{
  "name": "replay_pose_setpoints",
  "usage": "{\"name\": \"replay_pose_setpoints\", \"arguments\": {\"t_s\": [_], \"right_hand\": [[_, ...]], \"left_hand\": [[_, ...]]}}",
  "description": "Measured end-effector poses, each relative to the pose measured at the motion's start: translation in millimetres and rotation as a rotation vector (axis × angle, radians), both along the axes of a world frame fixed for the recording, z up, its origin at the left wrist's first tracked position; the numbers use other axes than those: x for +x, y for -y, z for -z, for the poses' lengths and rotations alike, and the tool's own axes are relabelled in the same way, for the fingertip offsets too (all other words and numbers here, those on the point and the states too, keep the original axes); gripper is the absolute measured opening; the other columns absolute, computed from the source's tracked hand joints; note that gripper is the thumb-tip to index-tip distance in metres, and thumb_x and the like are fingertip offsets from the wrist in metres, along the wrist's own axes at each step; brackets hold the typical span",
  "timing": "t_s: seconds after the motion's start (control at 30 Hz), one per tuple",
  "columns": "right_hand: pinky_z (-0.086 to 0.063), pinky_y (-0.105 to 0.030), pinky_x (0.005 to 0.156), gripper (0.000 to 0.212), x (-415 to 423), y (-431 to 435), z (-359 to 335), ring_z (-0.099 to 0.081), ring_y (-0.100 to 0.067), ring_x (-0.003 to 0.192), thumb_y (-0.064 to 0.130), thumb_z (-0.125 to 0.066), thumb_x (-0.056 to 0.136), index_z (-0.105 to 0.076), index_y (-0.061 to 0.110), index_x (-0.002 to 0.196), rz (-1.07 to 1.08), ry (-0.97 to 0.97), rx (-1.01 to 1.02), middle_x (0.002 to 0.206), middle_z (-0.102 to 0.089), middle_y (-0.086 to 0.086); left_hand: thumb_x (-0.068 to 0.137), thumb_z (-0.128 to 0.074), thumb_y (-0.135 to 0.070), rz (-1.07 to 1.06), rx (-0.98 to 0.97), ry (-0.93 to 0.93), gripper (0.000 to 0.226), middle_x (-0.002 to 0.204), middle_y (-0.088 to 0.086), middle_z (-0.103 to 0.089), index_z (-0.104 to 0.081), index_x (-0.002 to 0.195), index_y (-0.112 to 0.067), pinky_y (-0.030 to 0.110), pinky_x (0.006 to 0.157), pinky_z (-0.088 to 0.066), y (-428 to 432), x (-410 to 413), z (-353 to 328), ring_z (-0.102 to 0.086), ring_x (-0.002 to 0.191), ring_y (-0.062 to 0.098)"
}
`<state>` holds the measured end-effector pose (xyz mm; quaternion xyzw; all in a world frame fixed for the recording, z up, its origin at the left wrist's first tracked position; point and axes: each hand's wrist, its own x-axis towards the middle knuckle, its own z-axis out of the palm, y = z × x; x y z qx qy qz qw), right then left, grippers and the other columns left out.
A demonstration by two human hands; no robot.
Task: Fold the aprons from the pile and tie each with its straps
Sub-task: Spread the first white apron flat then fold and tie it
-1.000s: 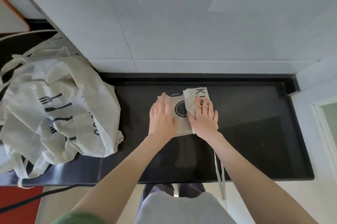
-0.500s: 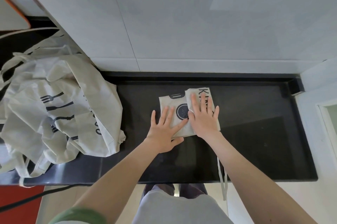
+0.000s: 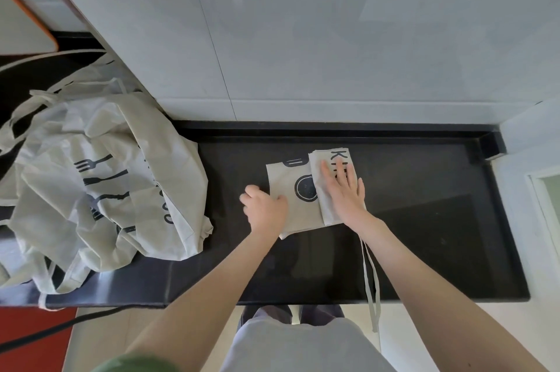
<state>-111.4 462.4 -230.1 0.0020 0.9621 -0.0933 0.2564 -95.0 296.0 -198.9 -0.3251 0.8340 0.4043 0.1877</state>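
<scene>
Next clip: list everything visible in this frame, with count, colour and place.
folded apron: 1, beige with black print, counter centre
straps: 2 strands, beige, hanging over counter's front edge
apron pile: 1, beige with black print, counter left
counter: 1, black, along wall
wall: 1, pale grey tiles, behind counter
cable: 1, black, floor lower left
left hand: 1, grips folded apron's left edge
right hand: 1, flat on its folded-over right part
</scene>
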Motion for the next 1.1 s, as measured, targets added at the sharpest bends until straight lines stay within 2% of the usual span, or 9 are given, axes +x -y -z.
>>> {"name": "replay_pose_setpoints", "arguments": {"t_s": [0.2, 0.33, 0.43, 0.5, 0.57, 0.63, 0.77, 0.9, 1.1], "right_hand": [[0.005, -0.044, 0.118, 0.063, 0.5, -21.8, -6.7, 0.016, -0.02, 0.148, 0.013, -0.039, 0.102, -0.009, 0.035, 0.153, -0.002, 0.039, -0.271, 0.162, 0.01, 0.004], [-0.009, -0.038, 0.118, 0.062, 1.4, -36.8, -15.3, -0.005, -0.016, 0.147, 0.011, -0.053, 0.098, -0.029, 0.035, 0.15, 0.088, 0.124, -0.51, 0.16, -0.01, 0.01], [-0.041, -0.037, 0.107, 0.033, 2.8, -39.4, -27.2, -0.053, -0.021, 0.119, 0.025, -0.052, 0.099, -0.056, 0.03, 0.132, 0.397, 0.15, -0.789, 0.137, -0.053, -0.004], [-0.047, -0.039, 0.103, 0.028, 3.3, -49.2, -28.6, -0.062, -0.019, 0.109, 0.022, -0.045, 0.102, -0.064, 0.026, 0.122, 0.432, 0.148, -0.835, 0.12, -0.066, -0.003], [-0.046, -0.032, 0.103, 0.029, 5.1, -57.2, -29.5, -0.061, -0.015, 0.112, 0.016, -0.042, 0.102, -0.068, 0.02, 0.115, 0.48, 0.096, -0.923, 0.117, -0.067, 0.002], [-0.044, -0.026, 0.097, 0.02, 5.5, -59.7, -33.9, -0.058, -0.013, 0.113, 0.029, -0.049, 0.1, -0.067, 0.024, 0.106, 0.556, 0.057, -0.905, 0.115, -0.064, 0.005], [-0.046, -0.025, 0.085, 0.036, 8.3, -52.8, -32.0, -0.055, -0.013, 0.102, 0.039, -0.06, 0.092, -0.049, 0.022, 0.122, 0.462, 0.108, -0.676, 0.116, -0.055, 0.001], [-0.049, -0.039, 0.095, 0.063, 10.9, -40.9, -25.5, -0.055, -0.02, 0.109, 0.033, -0.075, 0.081, -0.038, 0.018, 0.129, 0.334, 0.05, -0.448, 0.121, -0.052, 0.0], [-0.034, -0.036, 0.094, 0.045, 10.9, -52.3, -18.7, -0.044, -0.016, 0.102, 0.026, -0.071, 0.082, -0.041, 0.023, 0.115, 0.115, -0.022, -0.282, 0.11, -0.048, 0.006]], "left_hand": [[0.089, -0.06, -0.017, -0.174, 0.539, 0.267, 0.014, 0.089, 0.007, -0.062, -0.059, 0.099, -0.006, 0.034, 0.077, -0.054, -16.5, -27.5, -15.6, -0.062, 0.082, 0.023], [0.097, -0.05, -0.018, -0.089, 0.698, 0.245, 0.026, 0.048, -0.003, -0.043, -0.051, 0.072, -0.011, 0.022, 0.052, -0.037, -29.3, -42.1, -29.4, -0.038, 0.044, 0.01], [0.1, -0.046, -0.033, 0.231, 0.662, 0.125, 0.034, 0.077, 0.002, -0.063, -0.062, 0.079, -0.012, 0.029, 0.08, -0.05, -45.5, -45.7, -33.0, -0.059, 0.072, 0.011], [0.097, -0.048, -0.031, 0.654, 0.506, -0.126, 0.022, 0.112, 0.003, -0.062, -0.067, 0.103, -0.02, 0.039, 0.099, -0.045, -48.1, -40.5, -17.4, -0.057, 0.105, 0.02], [0.096, -0.049, -0.017, 1.211, -0.002, -0.335, 0.035, 0.134, 0.001, -0.046, -0.055, 0.129, -0.026, 0.045, 0.11, -0.032, -43.2, -40.7, 1.6, -0.04, 0.126, 0.024], [0.094, -0.053, -0.017, 1.45, -0.392, -0.466, 0.052, 0.144, -0.001, -0.034, -0.039, 0.141, -0.032, 0.047, 0.116, -0.018, -42.1, -43.5, 13.3, -0.029, 0.133, 0.023], [0.074, -0.077, -0.035, 1.387, -0.602, -0.657, 0.07, 0.14, 0.013, -0.05, -0.047, 0.134, -0.015, 0.052, 0.104, -0.041, -47.6, -47.3, 24.7, -0.052, 0.124, 0.031], [0.081, -0.071, -0.034, 1.267, -0.443, -0.651, 0.071, 0.146, 0.011, -0.043, -0.036, 0.14, -0.018, 0.049, 0.109, -0.035, -58.7, -67.8, 9.4, -0.042, 0.134, 0.03], [0.096, -0.05, -0.041, 1.196, -0.094, -0.178, 0.029, 0.114, -0.001, -0.053, -0.058, 0.116, -0.022, 0.03, 0.085, -0.042, -31.9, -105.4, -3.6, -0.054, 0.103, 0.019]]}}
